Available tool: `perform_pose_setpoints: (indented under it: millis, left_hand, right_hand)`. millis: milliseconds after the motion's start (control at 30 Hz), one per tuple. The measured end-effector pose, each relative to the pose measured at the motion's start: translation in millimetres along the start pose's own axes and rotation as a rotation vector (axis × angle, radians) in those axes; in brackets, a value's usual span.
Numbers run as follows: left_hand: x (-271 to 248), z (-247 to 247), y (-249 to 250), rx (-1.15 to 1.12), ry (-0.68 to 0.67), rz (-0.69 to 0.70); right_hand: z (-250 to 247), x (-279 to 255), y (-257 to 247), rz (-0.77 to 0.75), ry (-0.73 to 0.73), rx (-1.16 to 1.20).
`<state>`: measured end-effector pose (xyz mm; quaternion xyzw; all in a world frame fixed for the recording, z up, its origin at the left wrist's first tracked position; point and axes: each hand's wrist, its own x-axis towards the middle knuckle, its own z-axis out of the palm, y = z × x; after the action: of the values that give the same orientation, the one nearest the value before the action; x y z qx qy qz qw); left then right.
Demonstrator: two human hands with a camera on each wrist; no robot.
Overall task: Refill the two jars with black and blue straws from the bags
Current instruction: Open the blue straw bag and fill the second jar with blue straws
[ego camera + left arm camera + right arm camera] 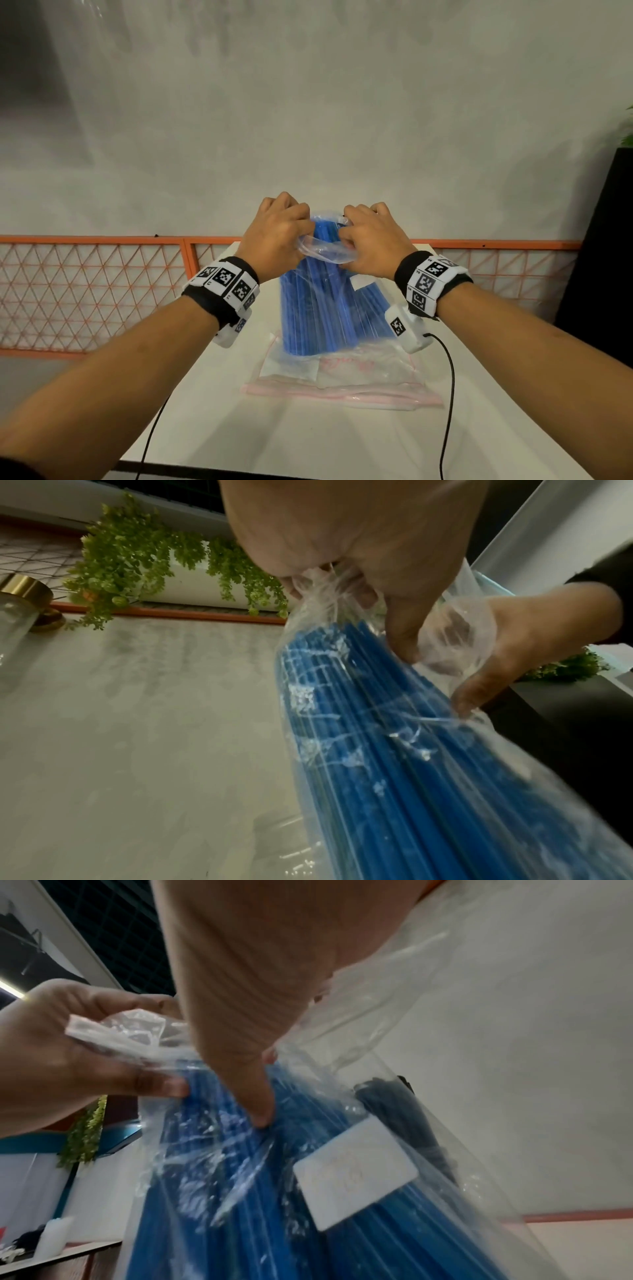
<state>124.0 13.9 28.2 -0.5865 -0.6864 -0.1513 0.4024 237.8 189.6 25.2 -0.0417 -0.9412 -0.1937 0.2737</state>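
A clear plastic bag packed with blue straws stands upright over the white table. My left hand pinches the left side of the bag's crumpled mouth, and my right hand pinches the right side. The left wrist view has my left thumb and fingers bunching the film. My right thumb presses into the bag above a white label. A dark bundle shows behind the film; I cannot tell what it is. A glass jar with a gold rim stands off to one side.
A flat clear zip bag with a pink seal lies on the table under the straw bag. Behind the table runs an orange mesh fence. A black cabinet stands at the right. Black cables hang from both wrists.
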Motion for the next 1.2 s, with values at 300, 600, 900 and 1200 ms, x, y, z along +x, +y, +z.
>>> perform_pose_setpoints:
  millis: [300, 600, 900, 1200]
  left_hand:
    - [-7.4, -7.7, -6.2, -0.164, -0.003, -0.39]
    - [1.6, 4.0, -27.8, -0.401, -0.154, -0.77]
    - [-4.4, 19.1, -30.0, -0.948, -0.054, -0.972]
    - [-5.0, 34.5, -26.9, -1.289, -0.083, -1.047]
  right_hand:
    - [10.5, -8.9, 2.5, -0.026, -0.092, 0.193]
    - [10.2, -13.6, 7.6, 0.112, -0.065, 0.609]
    - [24.0, -9.1, 13.7, 0.294, -0.015, 0.844]
    - [22.7, -4.2, 10.3, 0.224, -0.227, 1.26]
